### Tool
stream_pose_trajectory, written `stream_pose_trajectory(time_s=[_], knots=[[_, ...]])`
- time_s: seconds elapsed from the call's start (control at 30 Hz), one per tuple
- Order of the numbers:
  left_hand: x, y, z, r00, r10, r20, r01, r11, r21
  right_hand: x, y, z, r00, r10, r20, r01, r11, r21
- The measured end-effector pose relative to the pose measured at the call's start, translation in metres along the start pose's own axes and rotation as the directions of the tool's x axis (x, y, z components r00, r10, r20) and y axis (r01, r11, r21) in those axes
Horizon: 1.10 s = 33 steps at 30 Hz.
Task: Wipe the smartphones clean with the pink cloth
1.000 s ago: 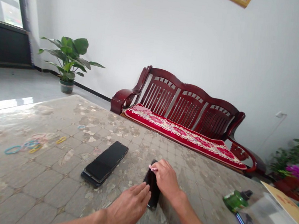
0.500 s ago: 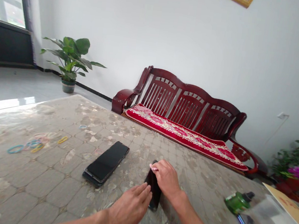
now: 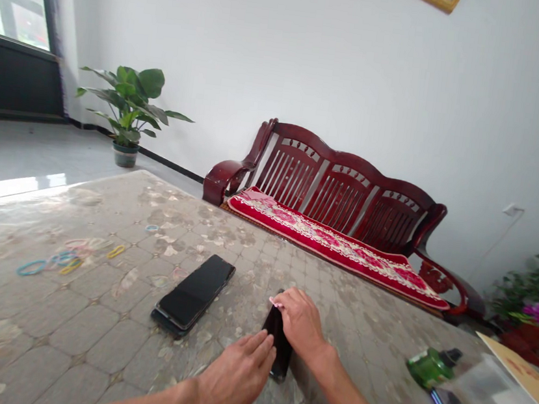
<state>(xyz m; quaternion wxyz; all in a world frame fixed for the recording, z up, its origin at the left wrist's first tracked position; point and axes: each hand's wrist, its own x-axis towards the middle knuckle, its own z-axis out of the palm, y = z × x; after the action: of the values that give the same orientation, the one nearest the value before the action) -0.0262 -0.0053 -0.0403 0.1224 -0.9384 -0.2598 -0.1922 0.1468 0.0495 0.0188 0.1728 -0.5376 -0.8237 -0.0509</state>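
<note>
Living-room table (image 3: 86,337), mid-job: a person's R hand (image 3: 301,324) lies arched over a dark phone (image 3: 281,359), which sits on the tabletop just right of a flat black handset (image 3: 194,294). The R fingers are curled and narrow, tips nipping a small pink bit (image 3: 276,304) against the phone's far end. What the bit is, can't tell. The L hand (image 3: 232,381) comes in nearer the camera than the handset and right of it. It is flat, fingers together and stretched, holding nothing, w/ the tips touching the dark phone's near-left edge.

Step in hand, by the look of it: working the pink bit onto or along the phone's far end while the L hand braces the body so it doesn't skid.

Next move, as a judgement, calls for the L fingertips to keep firm sideways pressure. It also calls for the R hand to keep its pinch small and exact, as the covering over the tabletop looks glossy and the phone could slide toward the handset.

Also in shot: coloured rubber bands (image 3: 53,261) well left of the handset and a green bottle (image 3: 426,365) well to its right. A red wooden bench (image 3: 336,217) stands beyond it by the wall.
</note>
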Motion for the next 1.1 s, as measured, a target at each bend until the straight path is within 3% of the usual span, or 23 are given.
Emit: stream_pose_trajectory(time_s=[0.2, 0.43, 0.67, 0.9, 1.1], knots=[[0.0, -0.002, 0.0, 1.0, 0.016, -0.018, -0.016, 1.0, 0.005, 0.013, 0.006, 0.006, 0.996, 0.087, -0.034, -0.087, 0.996, 0.006], [0.0, 0.0, 0.004, 1.0, -0.003, -0.001, 0.003, 1.0, -0.003, -0.003, -0.004, 0.004, 0.997, -0.081, -0.002, 0.081, 0.996, 0.035], [-0.001, -0.002, -0.001, 1.0, 0.013, 0.027, -0.012, 1.0, -0.011, 0.021, 0.014, 0.002, 0.996, 0.047, 0.073, -0.038, 0.992, -0.119], [-0.001, -0.001, -0.004, 0.999, 0.024, 0.03, -0.024, 1.0, -0.014, 0.025, 0.007, -0.015, 0.966, -0.087, 0.245, 0.135, 0.973, -0.188], [0.0, 0.0, -0.008, 0.999, 0.014, 0.05, -0.014, 1.0, -0.003, 0.037, 0.001, -0.017, 0.952, -0.078, 0.295, 0.172, 0.935, -0.309]])
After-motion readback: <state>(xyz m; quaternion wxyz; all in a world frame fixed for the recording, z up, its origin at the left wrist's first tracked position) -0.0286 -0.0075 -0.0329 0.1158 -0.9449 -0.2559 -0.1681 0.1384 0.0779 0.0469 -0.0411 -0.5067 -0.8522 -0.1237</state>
